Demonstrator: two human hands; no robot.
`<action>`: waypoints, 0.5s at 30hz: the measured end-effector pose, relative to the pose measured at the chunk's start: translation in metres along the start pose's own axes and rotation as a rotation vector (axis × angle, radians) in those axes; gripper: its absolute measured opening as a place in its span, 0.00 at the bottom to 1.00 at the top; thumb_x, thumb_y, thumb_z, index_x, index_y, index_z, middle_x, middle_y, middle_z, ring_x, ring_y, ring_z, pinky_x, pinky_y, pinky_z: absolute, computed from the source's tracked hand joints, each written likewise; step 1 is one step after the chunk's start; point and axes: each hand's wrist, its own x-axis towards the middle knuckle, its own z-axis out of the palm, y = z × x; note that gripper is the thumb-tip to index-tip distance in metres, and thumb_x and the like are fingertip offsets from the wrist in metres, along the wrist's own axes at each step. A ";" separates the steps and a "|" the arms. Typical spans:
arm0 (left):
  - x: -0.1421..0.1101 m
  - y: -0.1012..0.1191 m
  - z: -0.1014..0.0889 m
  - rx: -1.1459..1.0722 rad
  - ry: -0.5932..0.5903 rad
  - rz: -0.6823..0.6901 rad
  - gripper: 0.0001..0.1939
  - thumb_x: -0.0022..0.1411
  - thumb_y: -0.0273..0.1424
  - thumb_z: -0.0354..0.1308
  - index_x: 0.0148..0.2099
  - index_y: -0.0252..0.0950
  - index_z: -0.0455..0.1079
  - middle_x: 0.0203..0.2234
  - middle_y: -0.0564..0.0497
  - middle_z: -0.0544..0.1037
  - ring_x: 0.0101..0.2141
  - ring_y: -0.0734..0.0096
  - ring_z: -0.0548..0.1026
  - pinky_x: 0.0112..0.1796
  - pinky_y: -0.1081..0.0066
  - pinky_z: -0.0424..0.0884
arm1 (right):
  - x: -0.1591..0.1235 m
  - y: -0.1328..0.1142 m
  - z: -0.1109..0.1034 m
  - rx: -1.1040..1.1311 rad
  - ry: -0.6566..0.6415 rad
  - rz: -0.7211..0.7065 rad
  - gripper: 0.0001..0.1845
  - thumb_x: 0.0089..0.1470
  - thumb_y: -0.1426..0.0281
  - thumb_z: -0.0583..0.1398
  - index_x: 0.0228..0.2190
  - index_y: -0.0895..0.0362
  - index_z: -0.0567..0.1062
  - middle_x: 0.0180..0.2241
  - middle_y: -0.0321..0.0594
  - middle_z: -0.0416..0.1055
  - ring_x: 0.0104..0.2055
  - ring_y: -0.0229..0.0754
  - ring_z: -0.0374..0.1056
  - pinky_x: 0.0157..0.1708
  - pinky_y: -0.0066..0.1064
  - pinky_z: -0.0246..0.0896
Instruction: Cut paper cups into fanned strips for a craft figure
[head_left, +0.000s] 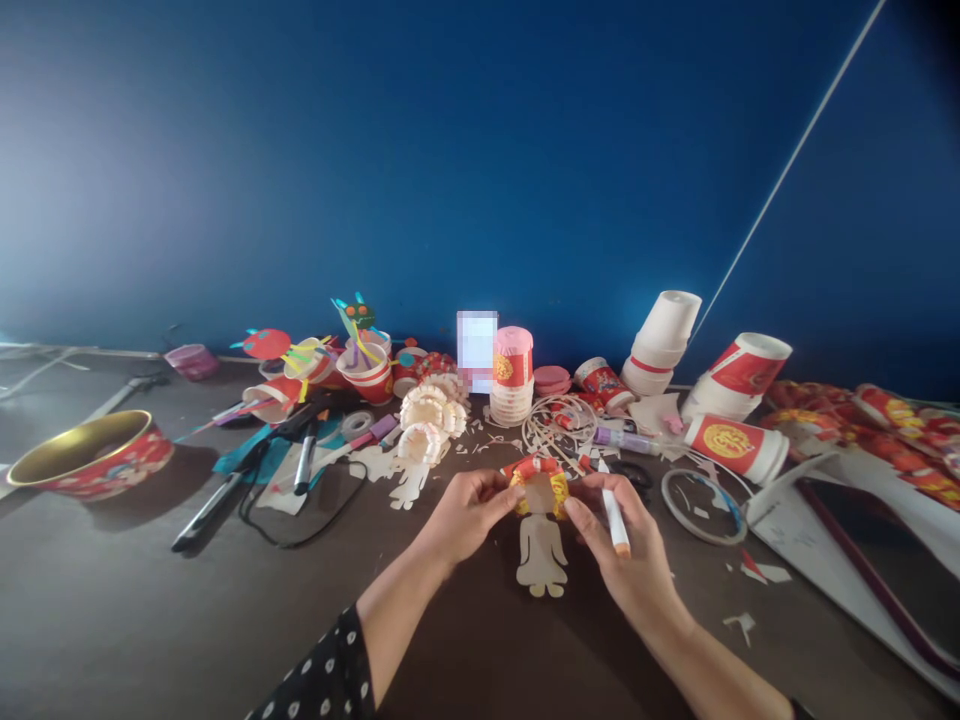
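Note:
A pale paper doll cutout (541,556) is in front of me, its head ringed by a curved red-and-yellow patterned paper piece (559,488). My left hand (471,518) pinches the left side of that piece between thumb and fingers. On the opposite side, my right hand (626,530) pinches its right edge. A white marker (613,510) with an orange end is also tucked in my right hand, pointing down toward the wrist. The doll's body and feet show below the fingers. Fingertips partly cover the patterned piece.
Stacked paper cups (511,385) stand behind my hands, with more cups (660,345) to the right. Scalloped white paper pieces (427,420) lie left of centre. A tape roll (705,507), paper scraps and a phone (885,560) are rightward; a gold-lined bowl (97,460) sits far left.

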 end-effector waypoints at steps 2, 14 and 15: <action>0.000 0.000 0.001 -0.028 0.001 0.002 0.17 0.50 0.42 0.56 0.28 0.30 0.67 0.23 0.50 0.72 0.25 0.75 0.66 0.28 0.74 0.61 | 0.000 0.001 0.000 0.009 -0.009 -0.010 0.14 0.48 0.61 0.58 0.35 0.54 0.64 0.32 0.41 0.72 0.34 0.46 0.70 0.30 0.33 0.66; -0.004 0.007 0.004 -0.090 -0.072 0.012 0.17 0.49 0.41 0.57 0.29 0.30 0.69 0.24 0.49 0.73 0.27 0.73 0.68 0.31 0.73 0.62 | 0.000 -0.001 -0.001 -0.067 0.011 -0.055 0.11 0.49 0.62 0.58 0.33 0.54 0.65 0.29 0.37 0.70 0.31 0.42 0.69 0.30 0.30 0.64; -0.005 0.007 0.004 -0.101 -0.073 0.010 0.17 0.49 0.41 0.58 0.29 0.30 0.69 0.24 0.49 0.73 0.27 0.73 0.68 0.31 0.73 0.62 | 0.000 -0.001 -0.001 -0.063 0.015 -0.053 0.11 0.49 0.62 0.58 0.33 0.54 0.65 0.29 0.37 0.71 0.30 0.42 0.69 0.29 0.30 0.64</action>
